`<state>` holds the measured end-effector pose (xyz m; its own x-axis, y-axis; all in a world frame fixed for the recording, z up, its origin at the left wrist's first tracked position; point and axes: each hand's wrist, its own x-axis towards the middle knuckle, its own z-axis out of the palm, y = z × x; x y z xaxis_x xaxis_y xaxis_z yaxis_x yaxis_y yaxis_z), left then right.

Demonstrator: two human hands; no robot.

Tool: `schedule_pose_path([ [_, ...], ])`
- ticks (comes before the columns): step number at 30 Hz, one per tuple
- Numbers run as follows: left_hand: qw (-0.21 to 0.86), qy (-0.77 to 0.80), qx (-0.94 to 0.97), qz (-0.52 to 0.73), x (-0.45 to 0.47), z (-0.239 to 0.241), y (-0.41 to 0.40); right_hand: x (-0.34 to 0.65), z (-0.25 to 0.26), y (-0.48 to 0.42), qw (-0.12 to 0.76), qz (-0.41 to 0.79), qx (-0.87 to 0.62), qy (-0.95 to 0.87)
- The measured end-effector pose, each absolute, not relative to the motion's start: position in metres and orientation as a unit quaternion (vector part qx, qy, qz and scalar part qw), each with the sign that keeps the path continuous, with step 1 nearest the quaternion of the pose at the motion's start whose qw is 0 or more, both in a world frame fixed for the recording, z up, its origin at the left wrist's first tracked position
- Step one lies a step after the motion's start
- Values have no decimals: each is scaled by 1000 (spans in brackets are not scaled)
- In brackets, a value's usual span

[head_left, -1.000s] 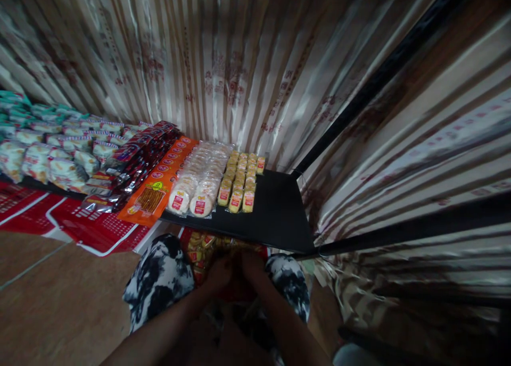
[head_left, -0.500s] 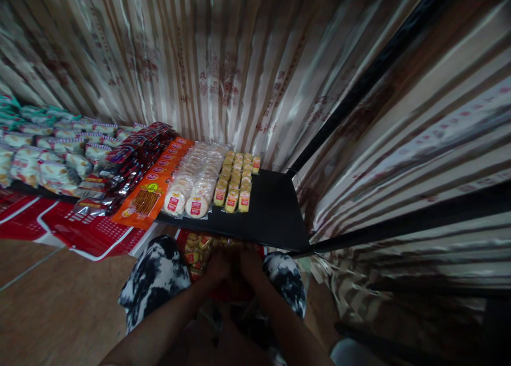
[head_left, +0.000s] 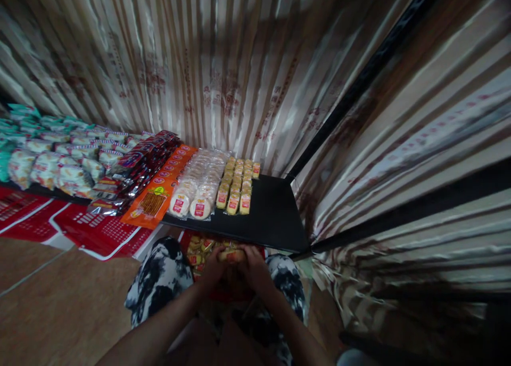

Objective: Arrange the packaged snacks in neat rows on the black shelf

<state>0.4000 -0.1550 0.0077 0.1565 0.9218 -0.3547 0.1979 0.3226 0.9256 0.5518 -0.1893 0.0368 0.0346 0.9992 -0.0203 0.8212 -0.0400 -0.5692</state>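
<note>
Between my knees is a red container (head_left: 185,241) with many small yellow-wrapped snack packs. Over it, my left hand (head_left: 213,265) and my right hand (head_left: 254,266) hold one small yellow snack pack (head_left: 232,256) between them, one at each end. The fingers of both hands are closed on it. Just ahead, on the black shelf (head_left: 271,211), similar yellow packs (head_left: 233,188) stand in rows with red labels facing me. Beside them on the left are two rows of round white crackers (head_left: 199,206) in clear wrappers.
Left along the shelf lie an orange snack bag (head_left: 154,198), dark red packets (head_left: 138,166) and many white-and-green packets (head_left: 59,158). A red printed cover (head_left: 99,230) hangs below. Black poles (head_left: 331,126) and pleated printed curtains (head_left: 239,63) stand behind and to the right.
Both hands have risen slightly out of the red container, and a yellow pack now shows between them. The view has shifted a little, moving the shelf goods slightly right and down.
</note>
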Motion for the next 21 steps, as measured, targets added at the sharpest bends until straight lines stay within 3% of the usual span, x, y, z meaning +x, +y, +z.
schedule_pose_path([
  [6,619,554,426,359,409,44,-168,553,40,-193,381,319,-724,-479],
  [11,593,553,412,416,428,59,-168,552,52,-191,528,443,-654,-312],
  [21,599,504,454,425,472,82,-150,574,80,-180,583,507,-575,-269],
])
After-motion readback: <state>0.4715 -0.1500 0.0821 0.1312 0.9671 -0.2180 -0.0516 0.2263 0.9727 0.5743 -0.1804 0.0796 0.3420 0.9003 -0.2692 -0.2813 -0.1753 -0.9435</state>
